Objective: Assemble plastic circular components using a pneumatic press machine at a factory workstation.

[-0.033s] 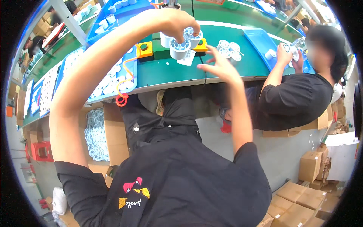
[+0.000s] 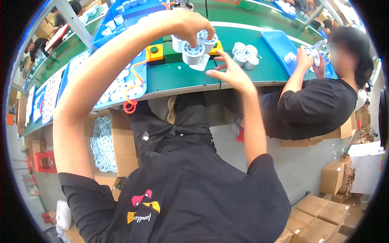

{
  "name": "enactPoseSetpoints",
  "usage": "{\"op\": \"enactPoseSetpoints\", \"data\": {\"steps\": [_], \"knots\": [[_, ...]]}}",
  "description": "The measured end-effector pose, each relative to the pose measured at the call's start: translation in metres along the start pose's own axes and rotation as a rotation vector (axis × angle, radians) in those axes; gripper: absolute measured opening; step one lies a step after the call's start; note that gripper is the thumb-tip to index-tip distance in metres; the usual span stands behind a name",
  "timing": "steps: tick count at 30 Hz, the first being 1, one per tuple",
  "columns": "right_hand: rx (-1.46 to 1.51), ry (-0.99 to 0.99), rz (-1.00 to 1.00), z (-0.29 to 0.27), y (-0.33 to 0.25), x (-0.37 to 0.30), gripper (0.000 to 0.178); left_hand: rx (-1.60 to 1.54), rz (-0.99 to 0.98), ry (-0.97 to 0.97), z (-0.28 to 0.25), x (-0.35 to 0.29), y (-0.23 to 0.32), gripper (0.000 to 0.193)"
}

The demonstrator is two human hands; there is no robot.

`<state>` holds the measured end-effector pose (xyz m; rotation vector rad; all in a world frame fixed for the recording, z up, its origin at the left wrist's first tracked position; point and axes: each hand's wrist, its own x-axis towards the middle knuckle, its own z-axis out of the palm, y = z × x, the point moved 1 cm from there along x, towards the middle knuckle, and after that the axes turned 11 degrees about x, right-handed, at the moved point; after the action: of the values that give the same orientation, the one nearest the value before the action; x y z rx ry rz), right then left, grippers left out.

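My left hand [image 2: 192, 29] reaches over from the left, its fingers curled down around the rim of a white ribbed plastic spool [image 2: 207, 39]. Just in front of that spool stands another white ribbed spool [image 2: 193, 53], close to my fingertips. A small white piece [image 2: 199, 63] sits at its foot, partly covered. My right hand [image 2: 234, 75] hovers to the right of them over the green bench, fingers apart and holding nothing. Yellow-topped button boxes [image 2: 155, 52] flank the spools, and the right one is partly hidden.
Several white spools [image 2: 245, 54] stand to the right, near a blue tray [image 2: 272, 39]. An orange coiled hose [image 2: 133, 81] hangs over the tray of white parts [image 2: 142, 90] at left. At the right, a co-worker [image 2: 316, 101] handles a white part. An open carton [image 2: 123, 141] stands below.
My right hand has shifted slightly left, closer to the spools, with its fingers still apart. My left hand has stayed nearly in place at the spool.
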<state>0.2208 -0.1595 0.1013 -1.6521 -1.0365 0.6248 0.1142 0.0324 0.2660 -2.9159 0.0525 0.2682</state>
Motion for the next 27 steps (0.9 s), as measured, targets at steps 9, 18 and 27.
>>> {"op": "enactPoseSetpoints", "data": {"steps": [9, 18, 27], "knots": [[0.050, 0.324, -0.172, 0.083, 0.033, -0.010, 0.061, -0.182, 0.020, 0.064, 0.063, -0.012, 0.004, 0.064], [-0.280, 0.566, -0.260, 0.085, 0.050, -0.029, 0.066, -0.290, -0.286, 0.240, 0.138, -0.020, 0.021, 0.061], [-0.401, 0.782, -0.247, 0.049, 0.067, -0.013, 0.065, -0.354, -0.443, 0.538, 0.165, 0.045, 0.072, 0.031]]}}
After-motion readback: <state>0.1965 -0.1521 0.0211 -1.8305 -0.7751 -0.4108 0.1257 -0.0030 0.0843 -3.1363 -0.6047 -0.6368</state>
